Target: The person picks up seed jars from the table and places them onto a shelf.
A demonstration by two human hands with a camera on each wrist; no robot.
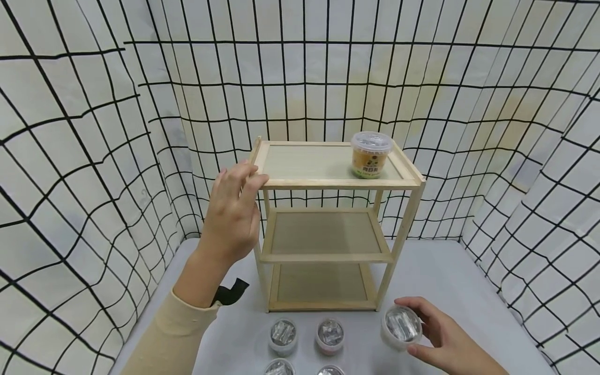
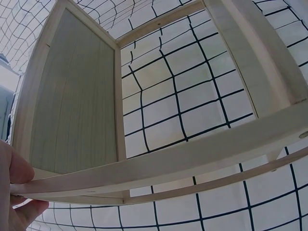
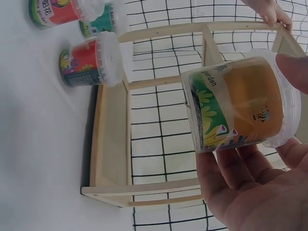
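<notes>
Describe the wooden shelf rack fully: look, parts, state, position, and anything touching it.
The wooden shelf rack is pale, unfinished-looking wood with three flat tiers, each framed by a raised rim, joined by four slim corner posts. It stands upright on the grey table before the grid-patterned backdrop. The left hand grips the top tier's front left corner. A lidded orange cup sits near the top tier's right end; the middle and bottom tiers hold nothing. More cups stand on the table in front, apart from it.

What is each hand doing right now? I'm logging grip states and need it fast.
Left hand: fingers and thumb pinch the top front corner of the wooden shelf.
Right hand: holds a clear-lidded cup above the table.
</notes>
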